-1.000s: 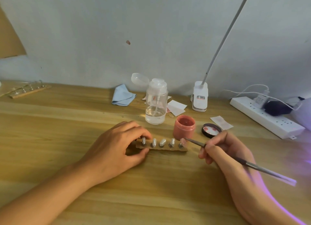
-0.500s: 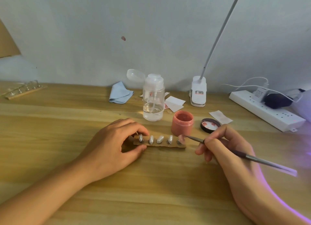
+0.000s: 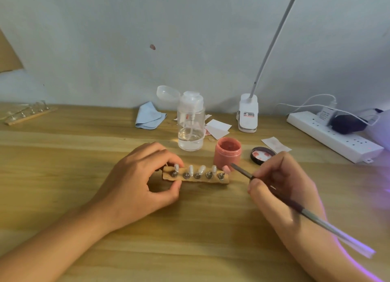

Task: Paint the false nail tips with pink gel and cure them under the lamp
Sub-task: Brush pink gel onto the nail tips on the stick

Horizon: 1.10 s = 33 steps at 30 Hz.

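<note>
nail tip strip (image 3: 196,177) lies mid-surface (image 3: 63,165), rightmost tip pink. left hand (image 3: 141,176) pinches its left end. right hand (image 3: 282,184) grips brush (image 3: 302,210), bristles just right of strip. open gel jar (image 3: 228,154) touching behind; lid (image 3: 262,155) right, pump bottle (image 3: 191,125) farther.

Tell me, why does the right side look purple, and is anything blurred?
Head view: violet light spills in from the right edge, tinting the right hand and the far end of the brush, which looks smeared; the light's source isn't clearly shown. Head view: the left hand gripping the nail strip throws a soft shadow on the table.
</note>
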### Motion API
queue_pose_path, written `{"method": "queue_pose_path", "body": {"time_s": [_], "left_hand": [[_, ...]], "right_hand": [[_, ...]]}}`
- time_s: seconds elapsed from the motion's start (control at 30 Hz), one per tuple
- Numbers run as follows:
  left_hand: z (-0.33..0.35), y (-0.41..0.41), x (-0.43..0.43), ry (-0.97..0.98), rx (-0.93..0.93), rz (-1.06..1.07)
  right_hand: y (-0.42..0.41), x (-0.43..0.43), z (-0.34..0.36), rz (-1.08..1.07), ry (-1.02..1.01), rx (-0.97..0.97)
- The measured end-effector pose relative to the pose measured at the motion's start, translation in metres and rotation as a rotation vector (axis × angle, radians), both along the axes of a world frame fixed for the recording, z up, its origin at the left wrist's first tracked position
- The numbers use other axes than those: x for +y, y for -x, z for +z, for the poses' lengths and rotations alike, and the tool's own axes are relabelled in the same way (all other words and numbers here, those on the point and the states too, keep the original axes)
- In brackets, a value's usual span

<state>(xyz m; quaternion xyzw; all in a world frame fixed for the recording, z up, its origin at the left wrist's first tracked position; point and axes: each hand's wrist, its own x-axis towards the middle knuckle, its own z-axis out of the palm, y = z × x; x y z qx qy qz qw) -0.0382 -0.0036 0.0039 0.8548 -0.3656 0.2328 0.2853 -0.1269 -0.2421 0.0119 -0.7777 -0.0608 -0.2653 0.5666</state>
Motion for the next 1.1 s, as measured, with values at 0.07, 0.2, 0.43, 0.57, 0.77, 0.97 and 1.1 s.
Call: {"method": "queue_pose_path", "body": {"time_s": [0.07,0.2,0.43,0.57,0.77,0.97,1.1], "left_hand": [[0.0,0.001,0.0,0.001,-0.019,0.005],[0.0,0.0,0.0,-0.013,0.018,0.005],[-0.001,-0.003,-0.001,-0.022,0.197,-0.075],[0.0,-0.002,-0.002,-0.03,0.194,-0.094],[0.003,0.001,-0.003,-0.087,0.15,-0.087],[0.004,0.002,-0.003,-0.08,0.178,-0.085],[0.005,0.006,-0.006,-0.077,0.138,-0.08]], "right_hand": [[0.001,0.004,0.001,-0.007,0.055,-0.018],[0.001,0.004,0.0,-0.111,0.199,-0.041],[-0.002,0.005,-0.015,-0.125,0.503,-0.015],[0.0,0.006,-0.012,-0.1,0.575,-0.09],[0.003,0.009,-0.008,-0.1,0.63,-0.138],[0.004,0.011,-0.005,-0.081,0.655,-0.111],[0.006,0.009,-0.005,-0.097,0.646,-0.085]]}}
